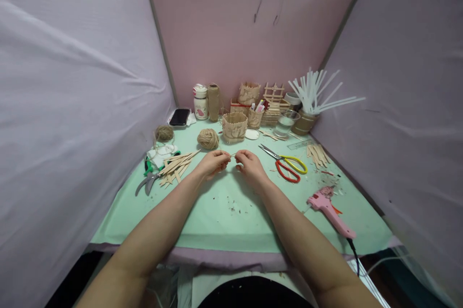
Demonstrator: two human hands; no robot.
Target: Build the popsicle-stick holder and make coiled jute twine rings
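Note:
Both my hands are raised over the middle of the green-covered table (pixel 217 216), a short gap apart. My left hand (pixel 214 163) pinches one end of a thin strand of twine (pixel 233 155). The other end sits between the fingertips of my right hand (pixel 249 163). A ball of jute twine (pixel 208 139) lies just behind my left hand. Beyond the hands stands a small basket-like holder (pixel 235 127) made of wooden sticks. Scissors (pixel 284 161) with red and yellow handles lie open to the right of my right hand.
Wooden craft sticks (pixel 178 167) and pruning shears (pixel 147 183) lie at left. A pink glue gun (pixel 333 211) with a cord rests at right. At the back stand a bottle (pixel 200 101), a glass bowl of water (pixel 285 124) and a jar of white glue sticks (pixel 306 122).

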